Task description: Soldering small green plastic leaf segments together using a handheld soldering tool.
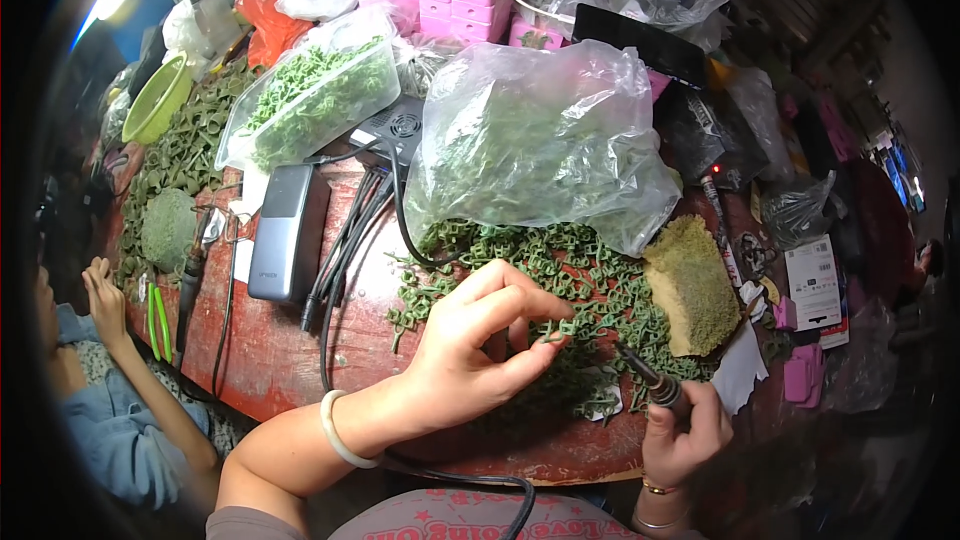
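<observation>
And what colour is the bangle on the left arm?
The bangle is creamy white, best seen in the head view.

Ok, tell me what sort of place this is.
Probably a small hand-assembly workshop: the red table carries heaps of small green pieces, the right hand holds a pen-like tool, and pink boxes are stacked behind.

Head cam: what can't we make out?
All head view:
- Left hand: whether its fingers pinch a green piece; too small.
- Right hand: whether its pen-like tool's tip touches pieces; too small.
- Clear bag: contents' shapes, blurred by wrinkled plastic.
- Co-worker: partly cut off by the dark left rim.
</observation>
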Action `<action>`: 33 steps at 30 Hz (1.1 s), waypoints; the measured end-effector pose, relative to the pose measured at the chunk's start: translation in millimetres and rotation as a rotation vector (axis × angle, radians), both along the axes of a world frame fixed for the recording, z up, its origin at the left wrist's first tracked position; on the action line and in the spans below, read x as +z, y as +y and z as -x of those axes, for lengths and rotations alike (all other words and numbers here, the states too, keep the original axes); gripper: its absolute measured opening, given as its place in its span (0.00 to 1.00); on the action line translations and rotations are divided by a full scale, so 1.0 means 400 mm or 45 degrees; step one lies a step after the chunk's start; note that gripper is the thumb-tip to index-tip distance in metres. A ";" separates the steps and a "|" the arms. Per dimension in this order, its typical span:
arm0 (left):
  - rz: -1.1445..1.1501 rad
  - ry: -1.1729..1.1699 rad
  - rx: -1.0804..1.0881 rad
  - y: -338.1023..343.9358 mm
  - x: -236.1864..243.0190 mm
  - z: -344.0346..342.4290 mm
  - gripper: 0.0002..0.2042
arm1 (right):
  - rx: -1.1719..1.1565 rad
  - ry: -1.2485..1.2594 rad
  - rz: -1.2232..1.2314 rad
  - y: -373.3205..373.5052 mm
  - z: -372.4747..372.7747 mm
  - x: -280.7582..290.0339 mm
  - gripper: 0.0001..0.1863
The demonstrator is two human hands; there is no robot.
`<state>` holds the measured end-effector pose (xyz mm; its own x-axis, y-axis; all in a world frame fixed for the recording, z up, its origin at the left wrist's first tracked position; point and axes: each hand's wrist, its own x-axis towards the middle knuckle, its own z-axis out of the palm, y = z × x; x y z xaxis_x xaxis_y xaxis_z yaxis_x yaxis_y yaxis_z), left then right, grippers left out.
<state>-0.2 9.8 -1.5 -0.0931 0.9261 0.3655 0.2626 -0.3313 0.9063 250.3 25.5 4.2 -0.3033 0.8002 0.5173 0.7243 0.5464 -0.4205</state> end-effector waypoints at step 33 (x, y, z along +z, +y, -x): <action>-0.042 0.053 0.025 -0.003 -0.004 -0.002 0.14 | 0.044 0.012 0.012 0.011 0.013 -0.021 0.25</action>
